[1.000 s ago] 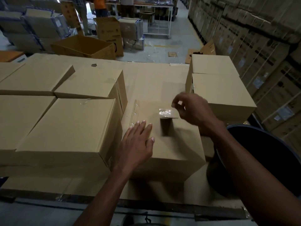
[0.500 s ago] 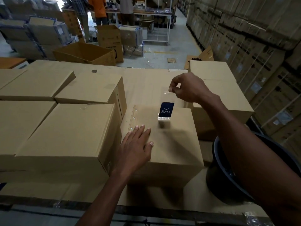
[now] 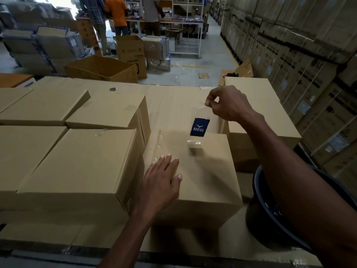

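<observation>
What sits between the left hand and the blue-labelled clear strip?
Head view: only bare cardboard of the box top separates the left hand, flat on it, from the clear strip that the right hand pinches.

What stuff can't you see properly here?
Head view only.
- Inside the box under the left hand: its closed top hides it.
- Inside the bucket: the right arm covers most of it.
- Lower end of the clear strip pinched by the right hand: blurred.
- People at the back: cut off by the top edge.

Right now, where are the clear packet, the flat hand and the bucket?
clear packet (image 3: 199, 127), head view, on its blue label
left hand (image 3: 160, 182), head view, back of hand
bucket (image 3: 260, 229), head view, outer wall
</observation>
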### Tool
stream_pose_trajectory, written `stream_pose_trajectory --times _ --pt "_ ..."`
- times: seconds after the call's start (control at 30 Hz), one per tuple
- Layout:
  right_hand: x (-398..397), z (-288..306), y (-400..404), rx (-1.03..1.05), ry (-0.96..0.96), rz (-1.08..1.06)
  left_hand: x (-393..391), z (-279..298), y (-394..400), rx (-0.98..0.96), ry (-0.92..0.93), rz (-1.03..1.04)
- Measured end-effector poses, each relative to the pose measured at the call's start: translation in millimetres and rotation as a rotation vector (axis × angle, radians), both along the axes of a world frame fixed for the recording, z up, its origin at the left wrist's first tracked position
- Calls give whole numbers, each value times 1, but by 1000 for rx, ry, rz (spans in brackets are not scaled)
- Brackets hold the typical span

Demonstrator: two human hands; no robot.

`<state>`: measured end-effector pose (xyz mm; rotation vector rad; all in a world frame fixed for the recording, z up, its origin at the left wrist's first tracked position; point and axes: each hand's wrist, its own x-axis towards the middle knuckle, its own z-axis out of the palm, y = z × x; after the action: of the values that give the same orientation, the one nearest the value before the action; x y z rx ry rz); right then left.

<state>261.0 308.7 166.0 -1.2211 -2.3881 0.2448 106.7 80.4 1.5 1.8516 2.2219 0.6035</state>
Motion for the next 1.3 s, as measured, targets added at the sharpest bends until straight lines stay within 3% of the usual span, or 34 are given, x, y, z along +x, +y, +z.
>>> stream_pose_trajectory --times 0.47,0.77,1.07,1.3 --pt "64 23 -25 23 145 -79 1 5 -2 2 -4 0" --pt "171 26 -85 -77 56 -265 0 3 0 -2 10 -6" --pt "224 -27 -119 -108 -156 -494 -4 -3 1 16 33 -11" --pt "227 -66 -128 -187 -151 -538 -3 -1 -1 16 26 -16"
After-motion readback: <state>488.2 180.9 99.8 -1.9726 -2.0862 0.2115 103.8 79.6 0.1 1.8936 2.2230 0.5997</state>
